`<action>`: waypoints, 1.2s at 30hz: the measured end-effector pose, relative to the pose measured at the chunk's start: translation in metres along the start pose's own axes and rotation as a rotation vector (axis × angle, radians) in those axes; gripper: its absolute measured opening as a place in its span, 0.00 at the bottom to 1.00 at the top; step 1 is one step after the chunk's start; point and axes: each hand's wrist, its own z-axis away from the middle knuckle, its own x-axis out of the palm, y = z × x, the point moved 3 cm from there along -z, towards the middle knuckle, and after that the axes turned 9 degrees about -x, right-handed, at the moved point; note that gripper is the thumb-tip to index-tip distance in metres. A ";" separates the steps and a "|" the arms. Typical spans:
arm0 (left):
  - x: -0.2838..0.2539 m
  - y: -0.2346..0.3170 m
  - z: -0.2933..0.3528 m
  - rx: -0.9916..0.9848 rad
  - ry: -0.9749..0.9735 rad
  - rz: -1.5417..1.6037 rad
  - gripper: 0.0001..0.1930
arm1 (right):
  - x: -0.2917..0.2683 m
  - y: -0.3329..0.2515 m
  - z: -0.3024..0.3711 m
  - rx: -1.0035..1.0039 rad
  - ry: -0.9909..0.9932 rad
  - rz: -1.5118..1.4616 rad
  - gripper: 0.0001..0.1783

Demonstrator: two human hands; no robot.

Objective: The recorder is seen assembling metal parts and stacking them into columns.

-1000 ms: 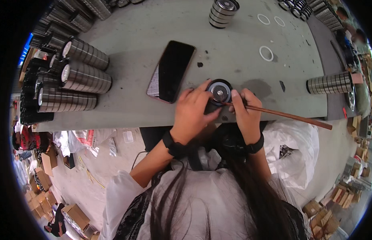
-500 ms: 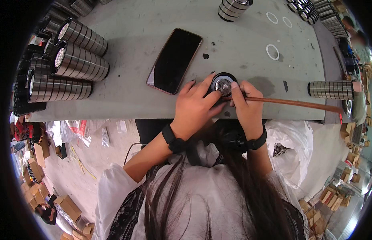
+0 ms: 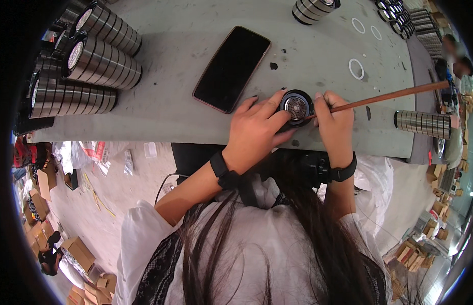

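Observation:
Near the table's front edge stands a round black-rimmed part [image 3: 297, 108] with a silver perforated disc in its top. My left hand [image 3: 253, 133] grips it from the left, fingers curled along its rim and thumb at its near side. In my right hand [image 3: 336, 128] is a thin brown wooden stick [image 3: 394, 95], pinched between thumb and fingers close to its left end. The stick's tip touches the part's lower right rim, and its long end slants up to the right. My left fingers hide some of the rim.
A dark-screened phone [image 3: 232, 69] lies left of the part. Stacked ringed metal parts [image 3: 104, 61] fill the table's left side. Another stack [image 3: 312, 11] stands at the back, and one [image 3: 423, 124] lies right. White rings [image 3: 356, 69] lie on the grey table [image 3: 165, 109].
The stick's long end has swung upward, from slanting down to slanting up at the right. My right hand has turned with it, and my thumb has drawn back from the disc.

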 end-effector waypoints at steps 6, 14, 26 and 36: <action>0.000 -0.002 0.001 -0.014 -0.010 0.008 0.14 | 0.003 -0.003 -0.016 -0.116 0.058 0.097 0.16; 0.000 -0.003 0.001 -0.016 0.015 0.043 0.13 | 0.019 -0.006 -0.026 -0.290 0.082 0.040 0.15; -0.002 -0.004 0.001 -0.041 -0.042 0.055 0.13 | 0.028 -0.015 -0.028 -0.401 -0.044 -0.003 0.17; -0.002 -0.007 0.000 -0.149 -0.049 0.166 0.34 | 0.026 -0.024 -0.017 -0.516 -0.185 0.056 0.14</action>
